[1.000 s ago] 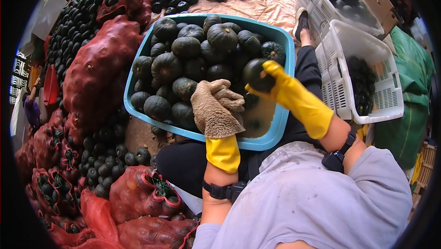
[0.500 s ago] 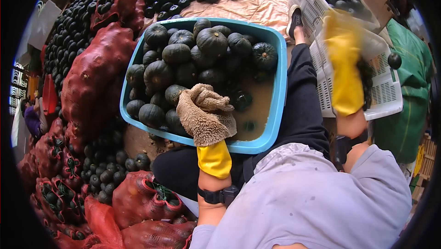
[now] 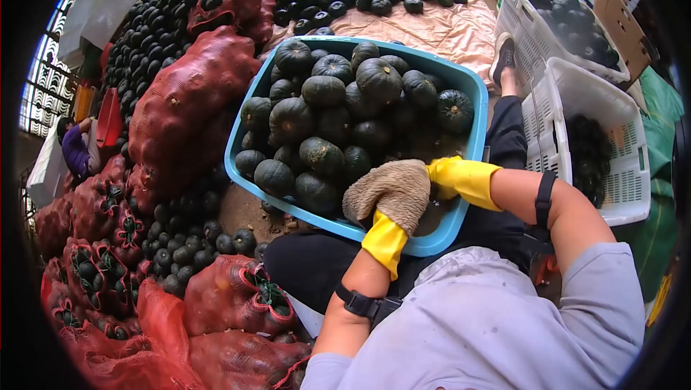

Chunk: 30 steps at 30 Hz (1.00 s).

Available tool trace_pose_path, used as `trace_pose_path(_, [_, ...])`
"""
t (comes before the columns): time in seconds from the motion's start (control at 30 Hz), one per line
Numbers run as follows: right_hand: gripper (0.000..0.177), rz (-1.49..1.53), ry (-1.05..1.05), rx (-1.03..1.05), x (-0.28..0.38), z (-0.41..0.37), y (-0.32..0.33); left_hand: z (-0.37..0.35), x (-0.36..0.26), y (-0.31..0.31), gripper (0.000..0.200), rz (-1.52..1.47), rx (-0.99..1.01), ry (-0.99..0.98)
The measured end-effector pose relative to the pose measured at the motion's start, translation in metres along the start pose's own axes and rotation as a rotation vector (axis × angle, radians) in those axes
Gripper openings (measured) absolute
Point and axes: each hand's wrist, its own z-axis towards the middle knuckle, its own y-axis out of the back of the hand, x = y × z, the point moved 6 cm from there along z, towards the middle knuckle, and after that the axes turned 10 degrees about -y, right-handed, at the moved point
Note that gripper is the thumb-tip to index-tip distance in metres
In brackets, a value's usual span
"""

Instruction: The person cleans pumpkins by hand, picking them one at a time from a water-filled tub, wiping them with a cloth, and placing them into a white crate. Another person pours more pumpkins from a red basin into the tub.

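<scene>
A blue tub (image 3: pixel 478 138) holds many dark green squashes (image 3: pixel 291 121) heaped above murky water. Over its near right part, my left hand (image 3: pixel 387 235), in a yellow rubber glove, is wrapped in a tan terry cloth (image 3: pixel 396 187) that covers its fingers, and grips it. My right hand (image 3: pixel 450 176), also in a yellow glove, reaches in from the right and meets the cloth's edge. Its fingertips are hidden there, so whether it holds anything does not show. A squash (image 3: pixel 322 155) lies just left of the cloth.
White plastic crates with squashes stand at right, the nearer crate (image 3: pixel 633 120) beside my leg. Red mesh sacks (image 3: pixel 191 95) and loose squashes crowd the left. Behind the tub lies a tan sheet (image 3: pixel 403 26) with more squashes. Another person (image 3: pixel 78 149) sits at far left.
My right hand has come from the nearer crate at right to the cloth over the tub. The cloth in my left hand has moved right, off a squash. The view has shifted.
</scene>
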Motion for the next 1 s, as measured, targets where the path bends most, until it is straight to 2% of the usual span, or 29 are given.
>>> trace_pose_path(0.03, [0.067, -0.035, -0.011, 0.066, -0.005, -0.002, -0.002, 0.004, -0.002, -0.012, 0.031, 0.020, 0.054, -0.017])
trace_pose_path(0.1, [0.063, 0.088, -0.015, 0.158, -0.016, 0.035, -0.031, 0.013, -0.012, -0.025, 0.030, 0.044, 0.101, -0.050])
trace_pose_path(0.17, [0.063, -0.091, 0.044, 0.194, -0.006, 0.039, -0.015, 0.021, -0.022, -0.030, 0.029, 0.062, 0.127, -0.093])
trace_pose_path(0.2, [0.063, -0.146, -0.005, 0.200, -0.009, 0.043, -0.013, 0.026, -0.027, -0.031, 0.028, 0.063, 0.129, -0.111])
trace_pose_path(0.3, [0.060, 0.047, -0.030, -0.013, -0.022, -0.012, 0.029, 0.041, -0.033, -0.031, 0.027, 0.058, 0.147, -0.139])
trace_pose_path(0.37, [0.072, 0.235, -0.043, -0.175, -0.041, -0.041, 0.050, 0.049, -0.036, -0.028, 0.025, 0.056, 0.159, -0.156])
trace_pose_path(0.43, [0.081, 0.522, -0.069, -0.363, -0.060, -0.065, 0.063, 0.054, -0.038, -0.023, 0.024, 0.044, 0.156, -0.170])
trace_pose_path(0.5, [0.083, 0.893, -0.055, -0.512, -0.076, -0.089, 0.065, 0.060, -0.038, -0.014, 0.023, -0.004, 0.142, -0.184])
trace_pose_path(0.53, [0.075, 1.389, 0.091, -0.330, -0.080, -0.090, 0.058, 0.058, -0.037, -0.012, 0.023, -0.037, 0.133, -0.187])
trace_pose_path(0.57, [0.064, 1.766, 0.377, -0.315, -0.073, -0.090, 0.055, 0.055, -0.034, -0.010, 0.023, -0.108, 0.110, -0.182])
trace_pose_path(0.63, [0.054, 2.094, 0.363, -0.221, -0.072, -0.106, 0.049, 0.046, -0.025, -0.014, 0.022, -0.359, -0.003, -0.170])
trace_pose_path(0.67, [0.049, 2.270, 0.462, -0.107, -0.068, -0.098, 0.042, 0.043, -0.018, -0.020, 0.019, -0.763, -0.157, -0.218])
trace_pose_path(0.7, [0.043, 2.371, 0.519, -0.062, -0.062, -0.097, 0.034, 0.035, -0.012, -0.025, 0.018, -0.806, -0.319, -0.243])
trace_pose_path(0.73, [0.043, 2.165, 0.486, -0.322, -0.052, -0.090, 0.027, 0.022, -0.010, -0.017, 0.017, -0.834, -0.480, -0.274])
trace_pose_path(0.77, [0.043, 1.942, 0.449, -0.562, -0.033, -0.087, 0.023, 0.017, -0.009, -0.011, 0.019, -1.086, -0.474, -0.304])
trace_pose_path(0.8, [0.050, 1.660, 0.328, -0.586, -0.009, -0.111, 0.031, 0.012, -0.008, -0.006, 0.022, -1.339, -0.467, -0.328])
trace_pose_path(0.83, [0.058, 1.333, 0.411, -0.887, 0.012, -0.126, 0.038, 0.018, -0.012, -0.017, 0.029, -2.167, -0.222, -0.355])
trace_pose_path(0.9, [0.062, 0.940, 0.512, -1.164, 0.028, -0.140, 0.057, 0.007, -0.010, -0.025, 0.036, -1.216, -0.354, -0.212])
trace_pose_path(0.93, [0.063, 0.823, 0.392, -1.302, 0.021, -0.117, 0.053, -0.001, -0.012, -0.018, 0.042, -0.738, -0.393, -0.138])
trace_pose_path(0.97, [0.059, 0.834, 0.266, -1.396, 0.007, -0.084, 0.049, -0.011, -0.015, -0.016, 0.048, -0.263, -0.404, -0.058])
trace_pose_path(1.0, [0.054, 1.077, 0.117, -1.284, -0.002, -0.068, 0.045, -0.011, -0.017, -0.017, 0.048, -0.251, -0.482, -0.076])
